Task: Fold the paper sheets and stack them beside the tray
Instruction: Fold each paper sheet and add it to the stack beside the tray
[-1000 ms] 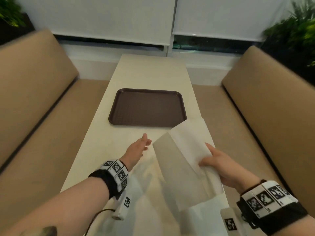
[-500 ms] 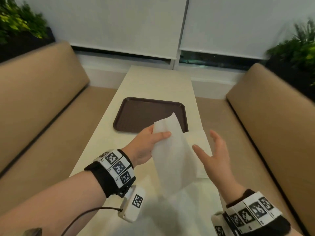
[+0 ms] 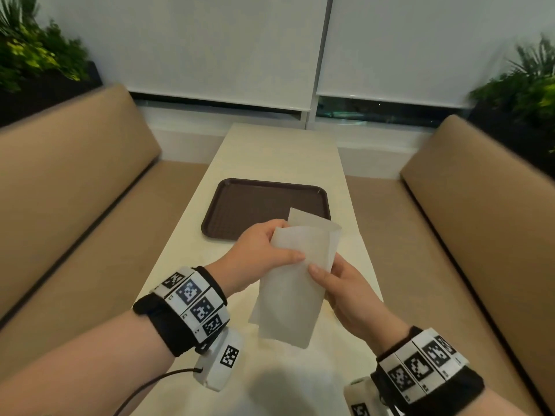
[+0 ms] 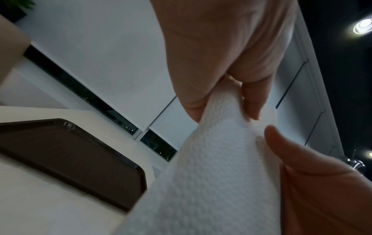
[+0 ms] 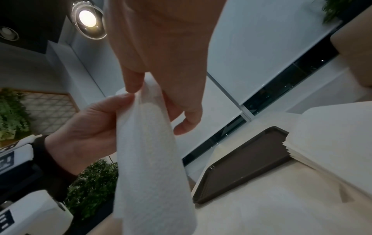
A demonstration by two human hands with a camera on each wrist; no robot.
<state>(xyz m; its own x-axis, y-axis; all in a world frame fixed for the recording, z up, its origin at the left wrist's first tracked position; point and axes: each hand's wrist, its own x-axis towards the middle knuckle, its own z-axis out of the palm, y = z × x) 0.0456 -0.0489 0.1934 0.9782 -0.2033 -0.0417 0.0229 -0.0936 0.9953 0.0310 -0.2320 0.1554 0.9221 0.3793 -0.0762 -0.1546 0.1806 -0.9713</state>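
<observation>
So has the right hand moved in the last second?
Yes. The right hand came in leftward, from over the table's right edge toward its middle, and now pinches the paper sheet that the left hand also holds.

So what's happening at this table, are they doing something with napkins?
A person is folding a white paper sheet in the air above the table. The left hand grips its upper part and the right hand pinches its right edge; both hands are lifted off the table. A stack of sheets lies on the table by the near right corner of the brown tray. The held sheet has not yet been put down.
</observation>
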